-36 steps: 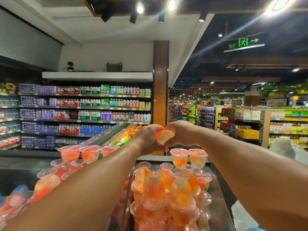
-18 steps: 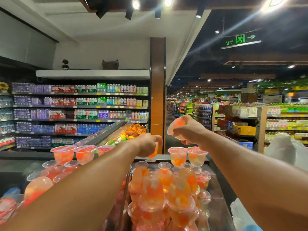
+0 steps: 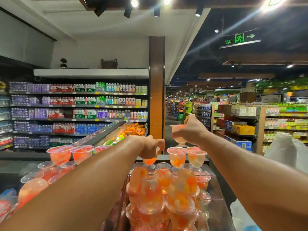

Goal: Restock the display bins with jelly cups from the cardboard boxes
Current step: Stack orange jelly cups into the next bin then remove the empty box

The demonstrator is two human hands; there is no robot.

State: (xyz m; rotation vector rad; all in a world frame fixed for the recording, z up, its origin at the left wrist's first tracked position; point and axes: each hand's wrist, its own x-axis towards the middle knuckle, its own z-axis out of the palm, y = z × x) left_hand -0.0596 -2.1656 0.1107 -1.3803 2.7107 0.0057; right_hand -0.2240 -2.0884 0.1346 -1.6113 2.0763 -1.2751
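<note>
Supermarket aisles stretch away behind, drink shelves (image 3: 78, 104) on the left, and up front the display bin (image 3: 216, 197) is heaped with jelly cups (image 3: 160, 189). Left hand (image 3: 150, 147) comes down from above, grip clamped over an orange cup (image 3: 149, 160), setting it on the top of the pile beside two upright cups (image 3: 186, 157) at the back row. Right hand (image 3: 191, 130) is up high, grip pinched around a pale jelly cup (image 3: 177, 130), held upright well above that back row!

On progress: the bin looks nearly full, cups stacked several layers deep, and the neighbouring bin's red cups (image 3: 70, 154) are stacked too. What's left, I'd judge, is topping off the upper row; no cardboard box is in view, so remaining stock can't be told.

Compared with a second ago, the hands have split apart. They were together at one cup then; now the left has dropped to the pile and the right has lifted away rightward.
</note>
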